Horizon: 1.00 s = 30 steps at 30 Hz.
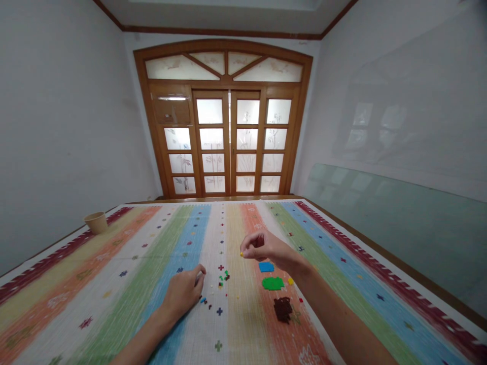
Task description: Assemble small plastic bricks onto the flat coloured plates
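My right hand is raised over the cloth, thumb and forefinger pinched on a tiny yellow toy brick. My left hand rests on the cloth, loosely curled, with a gap between thumb and forefinger and nothing visible in it. Beside its fingertips lie small blue bricks and a brown one. Between the hands is a loose cluster of green and brown bricks. Below my right hand sit a flat blue piece, a green piece and a dark brown piece.
A striped cloth covers the table. A tan cup stands near the left edge. Close to my right forearm are a yellow piece and a small red one. Wooden glazed doors stand beyond the table.
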### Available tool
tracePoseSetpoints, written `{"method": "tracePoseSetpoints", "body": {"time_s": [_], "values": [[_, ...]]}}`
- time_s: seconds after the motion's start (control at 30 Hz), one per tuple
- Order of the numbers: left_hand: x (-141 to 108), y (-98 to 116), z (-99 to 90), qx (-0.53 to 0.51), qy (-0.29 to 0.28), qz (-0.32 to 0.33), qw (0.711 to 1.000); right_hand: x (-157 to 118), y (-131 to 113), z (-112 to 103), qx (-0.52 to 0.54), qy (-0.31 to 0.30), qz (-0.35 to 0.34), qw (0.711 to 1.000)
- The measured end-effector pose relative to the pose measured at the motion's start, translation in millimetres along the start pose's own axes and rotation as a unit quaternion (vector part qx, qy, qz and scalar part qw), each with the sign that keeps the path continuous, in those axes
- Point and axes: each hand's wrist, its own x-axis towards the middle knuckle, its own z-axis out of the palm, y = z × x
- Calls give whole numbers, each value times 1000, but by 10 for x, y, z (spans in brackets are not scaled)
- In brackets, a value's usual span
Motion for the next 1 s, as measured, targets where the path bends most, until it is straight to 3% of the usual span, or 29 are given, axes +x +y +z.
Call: {"method": "tracePoseSetpoints", "body": {"time_s": [0.27,0.5,1.0], "values": [[-3,10,-14,5,-4,-6,1000,5,118,-167,-104,-107,7,989],[1,9,-12,3,-4,-2,1000,-35,121,-309,-214,-175,36,961],[10,-27,41,13,5,2,1000,11,316,-551,-419,-144,123,888]]}}
